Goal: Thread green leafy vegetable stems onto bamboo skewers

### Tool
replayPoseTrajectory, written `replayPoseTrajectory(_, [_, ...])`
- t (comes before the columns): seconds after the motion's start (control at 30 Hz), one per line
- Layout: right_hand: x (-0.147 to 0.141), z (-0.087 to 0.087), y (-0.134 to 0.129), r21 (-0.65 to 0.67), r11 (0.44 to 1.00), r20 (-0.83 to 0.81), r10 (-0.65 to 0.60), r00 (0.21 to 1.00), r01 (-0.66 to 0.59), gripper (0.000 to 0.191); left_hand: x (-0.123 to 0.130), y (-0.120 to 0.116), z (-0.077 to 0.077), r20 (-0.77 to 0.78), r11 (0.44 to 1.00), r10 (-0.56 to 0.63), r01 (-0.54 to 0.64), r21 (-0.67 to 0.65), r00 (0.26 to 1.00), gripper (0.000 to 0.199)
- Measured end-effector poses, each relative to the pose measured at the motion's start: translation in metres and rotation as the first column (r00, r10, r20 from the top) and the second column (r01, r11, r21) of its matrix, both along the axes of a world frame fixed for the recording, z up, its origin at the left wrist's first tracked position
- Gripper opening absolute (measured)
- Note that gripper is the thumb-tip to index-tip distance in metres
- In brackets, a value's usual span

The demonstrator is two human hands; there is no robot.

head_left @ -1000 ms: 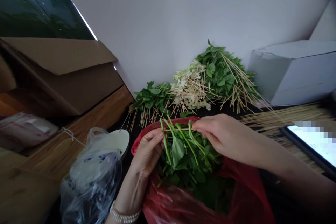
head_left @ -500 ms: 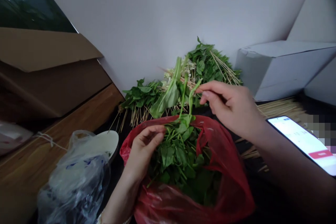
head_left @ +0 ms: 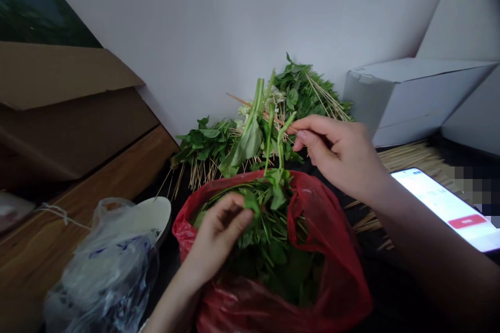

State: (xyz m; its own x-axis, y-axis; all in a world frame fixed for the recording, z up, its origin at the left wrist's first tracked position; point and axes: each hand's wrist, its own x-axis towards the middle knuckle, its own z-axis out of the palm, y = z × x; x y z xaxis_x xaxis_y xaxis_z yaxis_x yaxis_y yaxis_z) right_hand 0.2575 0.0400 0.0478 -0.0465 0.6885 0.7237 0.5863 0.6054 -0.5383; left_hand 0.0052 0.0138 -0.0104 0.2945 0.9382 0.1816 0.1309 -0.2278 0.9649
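Observation:
In my right hand (head_left: 336,153) the thumb and fingers pinch the end of a thin wooden skewer (head_left: 239,99), which points away to the left. Leafy greens (head_left: 246,145) are threaded on it by their stems, their leaves hanging down. Below is a red plastic bag (head_left: 344,270), wide open and full of loose leafy greens (head_left: 279,252). My left hand (head_left: 219,229) is over the bag's left side, thumb and fingers closed on a green leaf (head_left: 251,201). The lower ends of the hanging greens overlap the bag's contents.
Behind the bag lie skewered greens (head_left: 207,140) and a larger pile (head_left: 308,88) against the wall. Bare skewers (head_left: 410,158) and a lit phone (head_left: 433,203) are at right, near a white box (head_left: 422,99). Left stand a bowl (head_left: 162,213), clear plastic bag (head_left: 105,276) and cardboard box (head_left: 70,130).
My left hand has moved slightly right and down into the greens and now pinches a leaf. My right hand still holds the skewer. The whole view has shifted a little.

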Motion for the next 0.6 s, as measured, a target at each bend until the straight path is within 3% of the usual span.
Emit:
replayPoseTrajectory(0.1, [0.001,-0.001,0.0,-0.022,1.0,0.011,0.001,1.0,-0.001,0.021,-0.014,0.008,0.013,0.354,0.982,0.154,-0.104,-0.156,0.922,0.016])
replayPoseTrajectory(0.2, [0.001,-0.002,0.001,-0.032,0.999,0.019,-0.001,1.0,0.002,0.021,-0.021,0.014,0.015,0.426,0.973,0.21,-0.143,-0.183,0.88,0.019])
replayPoseTrajectory(0.3, [0.001,-0.002,0.001,-0.032,0.999,0.014,-0.006,1.0,0.006,0.021,-0.02,0.013,0.007,0.28,0.972,0.188,-0.137,-0.192,0.941,0.028])
replayPoseTrajectory(0.4, [0.0,-0.001,0.0,-0.044,0.999,0.018,-0.002,1.0,0.003,0.021,-0.012,0.01,-0.001,-0.016,0.989,0.069,-0.07,-0.133,0.997,0.031])
replayPoseTrajectory(0.5, [-0.002,0.0,-0.001,-0.037,0.999,0.031,0.001,1.0,0.0,0.02,-0.004,0.011,-0.007,-0.285,1.0,0.021,-0.016,0.023,0.958,0.023])
replayPoseTrajectory(0.6, [-0.002,0.001,-0.002,-0.04,0.999,0.054,-0.008,0.999,0.01,0.021,-0.001,0.012,-0.011,-0.46,0.985,0.082,-0.001,0.174,0.884,0.028])
